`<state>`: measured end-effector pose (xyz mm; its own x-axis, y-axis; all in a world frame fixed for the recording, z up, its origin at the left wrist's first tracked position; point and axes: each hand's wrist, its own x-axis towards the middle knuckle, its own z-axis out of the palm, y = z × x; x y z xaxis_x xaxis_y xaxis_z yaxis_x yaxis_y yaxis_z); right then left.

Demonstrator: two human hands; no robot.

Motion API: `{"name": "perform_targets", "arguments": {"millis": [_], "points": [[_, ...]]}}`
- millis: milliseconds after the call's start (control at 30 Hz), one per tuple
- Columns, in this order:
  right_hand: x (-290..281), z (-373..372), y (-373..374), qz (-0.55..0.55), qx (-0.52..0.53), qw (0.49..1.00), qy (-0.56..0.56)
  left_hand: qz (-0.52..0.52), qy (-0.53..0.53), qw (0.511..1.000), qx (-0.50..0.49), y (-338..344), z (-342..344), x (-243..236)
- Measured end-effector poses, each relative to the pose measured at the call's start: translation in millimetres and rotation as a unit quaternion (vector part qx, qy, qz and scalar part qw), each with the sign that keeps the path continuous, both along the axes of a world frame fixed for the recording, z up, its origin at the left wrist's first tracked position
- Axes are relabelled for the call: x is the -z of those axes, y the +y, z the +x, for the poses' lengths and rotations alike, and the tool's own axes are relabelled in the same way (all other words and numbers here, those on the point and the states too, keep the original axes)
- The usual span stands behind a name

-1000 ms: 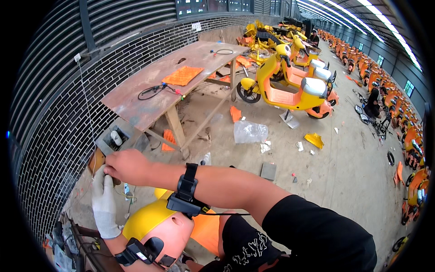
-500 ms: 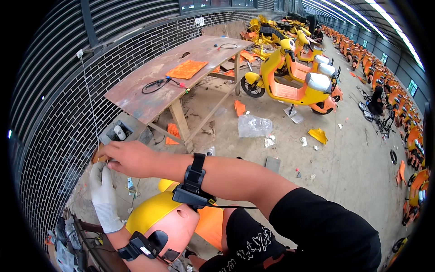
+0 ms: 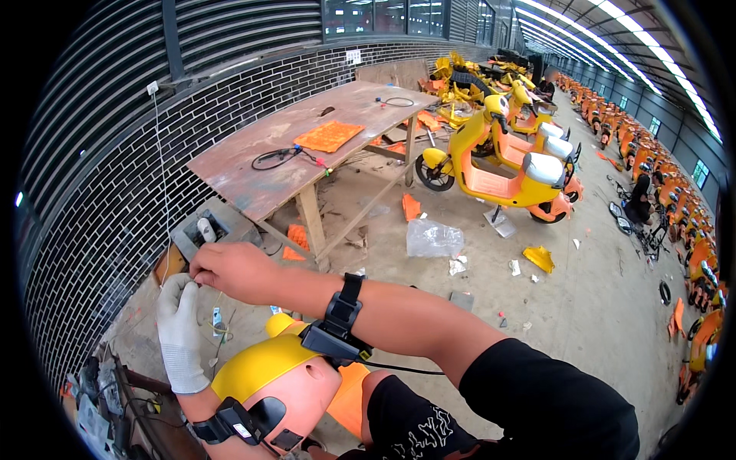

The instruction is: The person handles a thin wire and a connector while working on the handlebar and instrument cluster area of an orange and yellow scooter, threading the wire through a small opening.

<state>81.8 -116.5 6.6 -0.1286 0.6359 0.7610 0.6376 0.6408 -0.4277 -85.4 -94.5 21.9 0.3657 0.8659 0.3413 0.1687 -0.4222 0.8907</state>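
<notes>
My left hand [image 3: 178, 314], in a white knit glove, has its fingers curled closed at the left of the view. Against its fingertips, my bare right hand [image 3: 231, 270] pinches with thumb and fingers. Whatever sits between the two hands is too small or too hidden to make out. Under my forearms stands a yellow and pink scooter body [image 3: 257, 364], with a dark oval patch on its side. Both wrists wear black straps with small boxes.
A wooden table [image 3: 253, 138] carries an orange sheet [image 3: 330, 137] and a black cable [image 3: 274, 157]. Yellow scooters [image 3: 491, 165] stand beyond it. Clear plastic [image 3: 434, 239] and a yellow panel piece [image 3: 539, 258] lie on the floor. A grey box [image 3: 211, 230] stands by the brick wall.
The view has tilted, so the table and scooters sit lower in the picture. My hands stay together at the fingertips, and the right hand has shifted slightly right and down in view.
</notes>
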Motion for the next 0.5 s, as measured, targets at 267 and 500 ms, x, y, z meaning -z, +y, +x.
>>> {"name": "perform_targets", "arguments": {"millis": [267, 500], "points": [[-3.5, 1.8, 6.7, -0.030, 0.013, 0.999, -0.020, -0.049, -0.054, 0.997, 0.039, 1.7, -2.2, -1.1], [-3.5, -1.1, 2.2, -0.030, 0.073, 0.996, -0.039, -0.026, 0.007, 1.000, 0.005, 0.6, -0.8, 7.5]]}}
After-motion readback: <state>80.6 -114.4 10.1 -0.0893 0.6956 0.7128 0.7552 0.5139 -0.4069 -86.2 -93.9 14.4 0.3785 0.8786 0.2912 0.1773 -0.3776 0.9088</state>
